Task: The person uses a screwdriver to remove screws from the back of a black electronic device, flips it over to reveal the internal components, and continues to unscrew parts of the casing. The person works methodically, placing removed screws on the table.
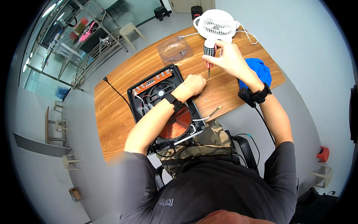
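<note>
An opened induction cooker (143,108) lies on the wooden table (115,119), showing a copper coil (179,125), a black fan (160,92) and an orange circuit strip (153,82). My left hand (194,85) rests closed on the table at the cooker's right edge; whether it holds something small I cannot tell. My right hand (227,58) grips a screwdriver (209,52) with a black, white and red handle, tip pointing down at the table just right of the left hand. Small screws (206,99) lie on the wood nearby.
A white desk fan (217,25) stands at the table's far edge with its cord trailing. A clear plastic cover (174,49) lies beside it. A blue cloth (261,71) sits under my right forearm. The cooker's black cord (113,89) runs off left. Stools stand around.
</note>
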The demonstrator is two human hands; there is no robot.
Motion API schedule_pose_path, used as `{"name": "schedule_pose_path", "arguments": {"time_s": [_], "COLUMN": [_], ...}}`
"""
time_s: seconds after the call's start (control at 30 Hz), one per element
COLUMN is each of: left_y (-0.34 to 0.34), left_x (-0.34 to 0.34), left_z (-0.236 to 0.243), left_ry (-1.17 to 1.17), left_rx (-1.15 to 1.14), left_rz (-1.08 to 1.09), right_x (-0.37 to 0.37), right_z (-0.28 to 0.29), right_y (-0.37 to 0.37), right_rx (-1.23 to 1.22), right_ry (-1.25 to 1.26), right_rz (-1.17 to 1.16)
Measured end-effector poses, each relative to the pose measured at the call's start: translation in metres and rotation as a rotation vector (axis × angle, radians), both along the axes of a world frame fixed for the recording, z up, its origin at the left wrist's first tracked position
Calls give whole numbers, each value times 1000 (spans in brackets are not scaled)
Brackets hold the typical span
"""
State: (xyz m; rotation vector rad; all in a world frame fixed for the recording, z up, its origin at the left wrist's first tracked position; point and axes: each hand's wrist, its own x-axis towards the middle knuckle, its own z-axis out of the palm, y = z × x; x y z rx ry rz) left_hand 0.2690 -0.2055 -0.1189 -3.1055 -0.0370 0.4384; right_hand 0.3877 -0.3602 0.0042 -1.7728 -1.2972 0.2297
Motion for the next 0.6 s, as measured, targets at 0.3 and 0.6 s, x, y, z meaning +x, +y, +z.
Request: {"name": "schedule_pose_path", "arguments": {"time_s": [0.3, 0.6], "left_y": [5, 44], "left_x": [-3, -78], "left_z": [-13, 48], "left_ry": [-26, -390], "left_rx": [-59, -239], "left_rz": [76, 107], "right_x": [3, -14], "right_z": [-15, -11], "right_y": [9, 21], "right_rx": [36, 32], "right_ry": [20, -38], "right_rz": [41, 52]}}
